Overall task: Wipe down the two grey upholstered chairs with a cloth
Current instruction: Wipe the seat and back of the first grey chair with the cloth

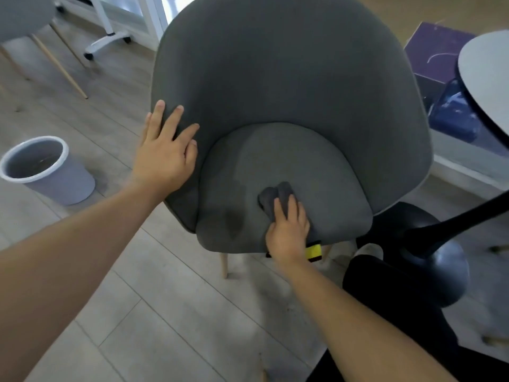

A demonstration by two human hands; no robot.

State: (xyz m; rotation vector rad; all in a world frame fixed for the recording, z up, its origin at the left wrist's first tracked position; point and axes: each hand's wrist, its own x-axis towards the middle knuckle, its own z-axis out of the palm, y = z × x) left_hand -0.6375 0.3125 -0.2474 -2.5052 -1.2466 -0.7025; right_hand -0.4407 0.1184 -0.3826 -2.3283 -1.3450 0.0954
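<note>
- The right hand (287, 232) lies on the front of the seat, at about 5 o'clock in the view. Its fingers are curled over a bunched dark grey cloth (275, 195) and hold it down against the upholstery.
- The cloth pokes out past the fingertips toward 11 o'clock and touches the seat cushion (316, 166).
- The left hand (165, 155) is wide, with its fingers spread and straight. It rests flat on the chair's side wall at 9 o'clock of the seat and grips nothing.
- The grey chair (275, 73) fills the middle of the view, its curved back rising toward 12 o'clock.
- Darker patches (234, 219) show on the cushion at 9 o'clock of the cloth.
- A yellow tag (314, 250) hangs under the seat's front edge, just beside the right wrist.
- A pale wooden leg (224, 264) shows below the seat at 7 o'clock.
- A second grey chair (22, 15) stands at 10 o'clock, well apart, on thin wooden legs.
- A grey bin (55, 183) with a pale rim stands on the wood floor (165, 312) at 9 o'clock, near the left forearm.
- A white wheeled stand (110, 37) stands at 11 o'clock.
- A round white surface (487, 86) on a black pedestal (440, 271) is at 3 o'clock.
- A purple box (435, 48) and a blue bag (454, 111) lie beyond the surface at 2 o'clock.
</note>
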